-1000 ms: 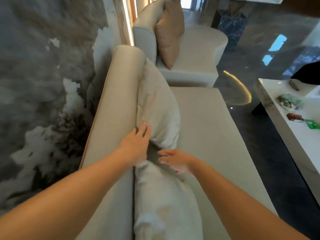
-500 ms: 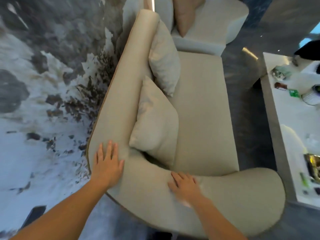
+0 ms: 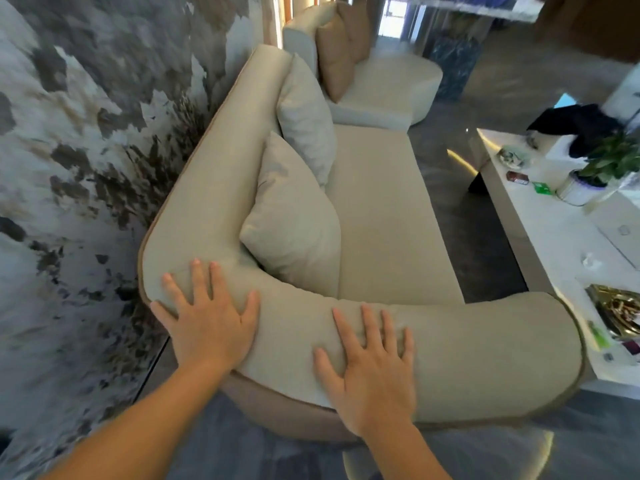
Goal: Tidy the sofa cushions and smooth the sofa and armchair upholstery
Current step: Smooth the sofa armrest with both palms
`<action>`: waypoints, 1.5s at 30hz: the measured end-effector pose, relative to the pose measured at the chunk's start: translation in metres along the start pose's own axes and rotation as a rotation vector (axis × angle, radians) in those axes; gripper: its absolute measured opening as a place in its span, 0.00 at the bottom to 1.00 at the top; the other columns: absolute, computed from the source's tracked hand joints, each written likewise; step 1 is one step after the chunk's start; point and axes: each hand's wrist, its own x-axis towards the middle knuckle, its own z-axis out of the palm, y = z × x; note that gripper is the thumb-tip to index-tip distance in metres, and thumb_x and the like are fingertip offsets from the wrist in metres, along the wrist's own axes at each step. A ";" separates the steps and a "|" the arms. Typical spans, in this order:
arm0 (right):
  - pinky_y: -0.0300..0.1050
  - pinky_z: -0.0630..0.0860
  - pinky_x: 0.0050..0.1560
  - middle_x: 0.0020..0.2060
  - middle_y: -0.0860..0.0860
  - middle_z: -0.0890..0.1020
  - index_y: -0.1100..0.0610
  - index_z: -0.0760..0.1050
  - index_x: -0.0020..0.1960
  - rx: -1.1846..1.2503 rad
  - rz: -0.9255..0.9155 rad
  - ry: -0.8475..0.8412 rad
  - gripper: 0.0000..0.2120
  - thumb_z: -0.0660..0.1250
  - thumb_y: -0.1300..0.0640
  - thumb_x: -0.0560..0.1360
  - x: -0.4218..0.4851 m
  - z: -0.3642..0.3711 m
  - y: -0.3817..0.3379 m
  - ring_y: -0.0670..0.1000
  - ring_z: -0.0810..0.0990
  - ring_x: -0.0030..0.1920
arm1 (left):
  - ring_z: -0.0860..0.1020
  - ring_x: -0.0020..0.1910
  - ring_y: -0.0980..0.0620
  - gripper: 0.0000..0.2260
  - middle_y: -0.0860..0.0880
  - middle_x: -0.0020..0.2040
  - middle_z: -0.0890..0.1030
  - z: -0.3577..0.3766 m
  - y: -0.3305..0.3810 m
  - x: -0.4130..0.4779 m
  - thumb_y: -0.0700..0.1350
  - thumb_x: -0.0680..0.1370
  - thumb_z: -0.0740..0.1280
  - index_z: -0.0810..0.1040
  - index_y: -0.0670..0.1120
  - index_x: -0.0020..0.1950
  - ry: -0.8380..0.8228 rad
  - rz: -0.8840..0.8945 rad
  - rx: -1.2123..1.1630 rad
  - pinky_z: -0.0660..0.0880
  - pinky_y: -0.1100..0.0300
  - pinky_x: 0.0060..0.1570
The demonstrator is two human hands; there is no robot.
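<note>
Nearest, both hands lie flat, palms down, on the curved near armrest of the beige sofa [image 3: 381,216]. The left hand [image 3: 211,320] presses the rounded corner where the armrest turns into the backrest, its fingers [image 3: 197,275] spread and released, grasping nothing. The right hand [image 3: 374,372] rests further right along the armrest top, fingers [image 3: 367,327] likewise splayed and released, the fabric dimpled a little under them.

Just beyond the armrest, the near cushion [image 3: 294,230] leans against the backrest with its lower corner tucked into the bend of the sofa. Behind it the far cushion [image 3: 304,126] also leans on the backrest, its near edge overlapping the near cushion's top. The seat to their right lies bare and smooth.

To the right, across a strip of dark glossy floor [image 3: 460,216], a white surface [image 3: 561,237] carries a potted plant [image 3: 609,161], small packets and a dark garment at its far end.

Farthest, touching the sofa's far end, stands the pale armchair [image 3: 391,88] with a tan cushion [image 3: 336,57] upright against its back. A marbled grey wall [image 3: 86,133] runs along the left.
</note>
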 end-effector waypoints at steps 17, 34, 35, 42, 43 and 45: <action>0.64 0.52 0.73 0.74 0.47 0.67 0.31 0.59 0.71 0.020 -0.013 0.083 0.32 0.47 0.27 0.67 0.021 -0.003 -0.015 0.56 0.61 0.75 | 0.41 0.75 0.34 0.37 0.49 0.80 0.48 -0.005 0.009 0.028 0.71 0.73 0.43 0.53 0.55 0.78 0.057 -0.021 -0.074 0.45 0.31 0.70; 0.70 0.74 0.52 0.50 0.54 0.86 0.38 0.82 0.53 0.042 0.154 0.132 0.30 0.59 0.31 0.56 0.191 0.007 -0.091 0.61 0.85 0.51 | 0.39 0.75 0.35 0.40 0.52 0.80 0.47 0.006 0.022 0.226 0.72 0.68 0.42 0.53 0.57 0.78 0.056 0.009 -0.081 0.42 0.32 0.70; 0.71 0.74 0.52 0.49 0.55 0.87 0.38 0.83 0.52 0.056 0.169 0.123 0.30 0.59 0.31 0.55 0.201 0.008 -0.100 0.62 0.85 0.50 | 0.39 0.75 0.36 0.40 0.52 0.80 0.47 0.006 0.019 0.239 0.73 0.68 0.41 0.52 0.58 0.78 0.049 0.009 -0.077 0.41 0.33 0.70; 0.64 0.62 0.57 0.47 0.57 0.87 0.37 0.83 0.50 0.138 0.223 0.103 0.31 0.59 0.31 0.51 0.246 0.017 -0.142 0.64 0.85 0.47 | 0.40 0.75 0.37 0.42 0.54 0.80 0.47 0.010 -0.001 0.299 0.76 0.66 0.38 0.51 0.60 0.77 0.045 0.000 -0.030 0.41 0.34 0.70; 0.64 0.61 0.58 0.48 0.57 0.87 0.38 0.83 0.50 0.146 0.219 0.095 0.32 0.59 0.31 0.51 0.247 0.018 -0.142 0.64 0.85 0.48 | 0.40 0.75 0.37 0.42 0.55 0.80 0.47 0.010 -0.003 0.299 0.76 0.66 0.38 0.50 0.61 0.77 0.042 -0.004 -0.027 0.41 0.34 0.70; 0.64 0.61 0.59 0.48 0.58 0.87 0.39 0.84 0.50 0.159 0.200 0.108 0.32 0.60 0.31 0.51 0.248 0.019 -0.143 0.65 0.84 0.49 | 0.40 0.75 0.38 0.42 0.55 0.80 0.47 0.011 -0.003 0.298 0.75 0.66 0.37 0.50 0.61 0.77 0.051 -0.013 -0.026 0.41 0.35 0.70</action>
